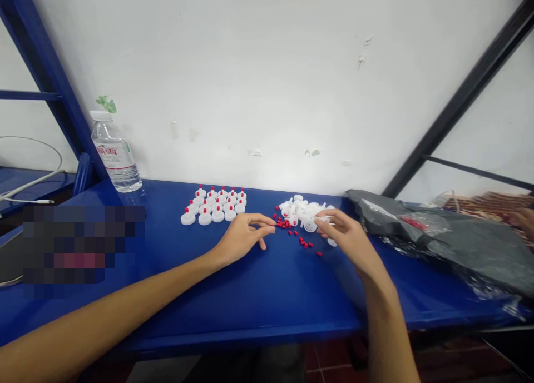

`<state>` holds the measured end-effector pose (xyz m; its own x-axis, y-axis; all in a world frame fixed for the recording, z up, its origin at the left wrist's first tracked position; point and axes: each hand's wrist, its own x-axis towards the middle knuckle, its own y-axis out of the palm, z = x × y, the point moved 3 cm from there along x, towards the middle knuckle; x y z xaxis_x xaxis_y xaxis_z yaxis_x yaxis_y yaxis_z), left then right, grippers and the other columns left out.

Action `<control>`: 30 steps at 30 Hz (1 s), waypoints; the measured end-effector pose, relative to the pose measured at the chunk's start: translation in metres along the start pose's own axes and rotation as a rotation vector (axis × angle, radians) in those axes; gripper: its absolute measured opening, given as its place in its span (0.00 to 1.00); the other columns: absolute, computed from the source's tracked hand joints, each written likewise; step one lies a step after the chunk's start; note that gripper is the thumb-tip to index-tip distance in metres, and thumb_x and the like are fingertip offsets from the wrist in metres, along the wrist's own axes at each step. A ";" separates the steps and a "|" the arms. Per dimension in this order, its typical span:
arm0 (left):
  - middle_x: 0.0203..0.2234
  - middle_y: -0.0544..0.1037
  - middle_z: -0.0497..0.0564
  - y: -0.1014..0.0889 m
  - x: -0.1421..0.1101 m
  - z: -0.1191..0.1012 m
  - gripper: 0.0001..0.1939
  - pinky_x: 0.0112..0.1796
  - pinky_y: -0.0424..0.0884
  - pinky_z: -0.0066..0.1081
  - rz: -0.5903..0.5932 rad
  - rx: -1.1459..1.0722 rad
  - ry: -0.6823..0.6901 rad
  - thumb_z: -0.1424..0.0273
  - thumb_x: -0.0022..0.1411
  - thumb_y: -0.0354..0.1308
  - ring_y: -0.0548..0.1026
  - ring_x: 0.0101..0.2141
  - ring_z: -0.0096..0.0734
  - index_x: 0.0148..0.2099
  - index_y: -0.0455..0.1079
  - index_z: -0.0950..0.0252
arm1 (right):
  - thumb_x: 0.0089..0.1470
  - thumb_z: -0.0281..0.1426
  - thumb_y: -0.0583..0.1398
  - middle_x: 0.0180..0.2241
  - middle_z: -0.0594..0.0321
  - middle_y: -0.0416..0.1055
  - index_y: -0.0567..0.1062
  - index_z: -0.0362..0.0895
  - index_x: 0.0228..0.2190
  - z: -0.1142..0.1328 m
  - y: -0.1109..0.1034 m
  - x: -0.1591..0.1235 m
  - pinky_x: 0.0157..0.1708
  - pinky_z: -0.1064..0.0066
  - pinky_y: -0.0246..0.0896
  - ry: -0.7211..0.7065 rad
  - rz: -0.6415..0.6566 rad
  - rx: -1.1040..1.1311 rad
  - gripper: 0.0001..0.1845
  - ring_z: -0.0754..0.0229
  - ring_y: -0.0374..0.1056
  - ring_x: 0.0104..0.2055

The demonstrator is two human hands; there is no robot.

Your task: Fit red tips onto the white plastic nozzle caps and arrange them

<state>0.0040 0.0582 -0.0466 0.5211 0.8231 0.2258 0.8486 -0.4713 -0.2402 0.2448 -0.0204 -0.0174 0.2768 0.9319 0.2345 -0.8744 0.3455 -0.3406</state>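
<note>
My left hand [244, 239] reaches to the edge of a small pile of red tip caps [285, 224]. Its thumb and index finger are pinched together, with a red tip cap at their tips. My right hand [345, 235] is closed on a white nozzle cap beside a heap of loose white nozzle caps [301, 209]; its fingers partly cover what it holds. Several more red tip caps [303, 242] lie scattered in front of the heap. Left of my hands, white nozzle caps with red tips [217, 206] stand upright in rows.
On the blue table [250, 299], a water bottle [117, 155] stands at the back left by the wall. A grey plastic bag [450, 244] covers the right side, with a clear bag of red pieces [414, 223] on it. A white cable [29, 199] lies far left.
</note>
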 end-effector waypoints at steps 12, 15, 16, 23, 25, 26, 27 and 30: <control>0.26 0.81 0.50 -0.002 -0.001 0.001 0.14 0.21 0.63 0.22 -0.013 -0.081 -0.016 0.63 0.60 0.67 0.77 0.20 0.25 0.43 0.78 0.69 | 0.51 0.40 0.69 0.53 0.59 0.76 0.78 0.49 0.45 0.019 0.046 -0.011 0.48 0.63 0.71 -0.053 0.318 0.013 0.19 0.53 0.75 0.50; 0.20 0.79 0.48 -0.002 -0.002 -0.002 0.16 0.20 0.61 0.22 0.007 -0.067 -0.036 0.62 0.61 0.67 0.74 0.18 0.24 0.46 0.79 0.69 | 0.52 0.40 0.69 0.54 0.59 0.75 0.78 0.49 0.46 0.018 0.046 -0.011 0.50 0.62 0.72 -0.070 0.318 0.007 0.19 0.52 0.75 0.50; 0.19 0.78 0.48 -0.002 -0.002 -0.004 0.16 0.20 0.60 0.22 0.020 -0.063 -0.037 0.62 0.61 0.67 0.73 0.17 0.23 0.46 0.79 0.69 | 0.52 0.40 0.69 0.54 0.59 0.76 0.78 0.50 0.46 0.018 0.046 -0.011 0.50 0.62 0.72 -0.074 0.315 0.006 0.19 0.52 0.76 0.50; 0.16 0.76 0.46 0.001 -0.007 -0.010 0.15 0.22 0.60 0.23 0.064 -0.047 -0.014 0.61 0.61 0.66 0.70 0.17 0.23 0.43 0.81 0.68 | 0.51 0.39 0.70 0.52 0.59 0.77 0.80 0.50 0.45 0.019 0.048 -0.011 0.48 0.62 0.73 -0.077 0.339 0.004 0.19 0.53 0.77 0.48; 0.16 0.75 0.46 0.002 -0.009 -0.010 0.14 0.24 0.62 0.24 0.058 -0.036 0.002 0.62 0.61 0.67 0.70 0.17 0.23 0.42 0.81 0.68 | 0.50 0.40 0.71 0.51 0.59 0.78 0.81 0.50 0.45 0.020 0.048 -0.012 0.47 0.62 0.74 -0.076 0.342 -0.005 0.20 0.52 0.77 0.47; 0.15 0.74 0.46 0.003 -0.009 -0.010 0.13 0.24 0.62 0.24 0.052 -0.027 0.010 0.63 0.61 0.67 0.70 0.18 0.23 0.42 0.81 0.68 | 0.50 0.41 0.71 0.50 0.58 0.79 0.81 0.49 0.45 0.021 0.048 -0.012 0.47 0.62 0.74 -0.077 0.347 -0.011 0.20 0.52 0.77 0.46; 0.14 0.74 0.45 0.003 -0.011 -0.010 0.12 0.24 0.62 0.24 0.041 -0.017 0.016 0.63 0.61 0.67 0.70 0.18 0.23 0.41 0.81 0.67 | 0.50 0.41 0.71 0.49 0.58 0.79 0.82 0.49 0.45 0.022 0.047 -0.012 0.46 0.62 0.73 -0.080 0.350 -0.017 0.20 0.52 0.77 0.46; 0.14 0.72 0.45 0.005 -0.014 -0.013 0.12 0.22 0.61 0.24 -0.030 0.012 0.045 0.63 0.61 0.67 0.68 0.16 0.23 0.40 0.82 0.67 | 0.51 0.43 0.70 0.45 0.56 0.81 0.82 0.47 0.45 0.026 0.046 -0.013 0.46 0.62 0.73 -0.070 0.348 0.006 0.21 0.52 0.78 0.44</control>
<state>0.0016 0.0403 -0.0390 0.4989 0.8219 0.2749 0.8631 -0.4424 -0.2435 0.1904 -0.0198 -0.0128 -0.0659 0.9837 0.1671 -0.9141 0.0077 -0.4055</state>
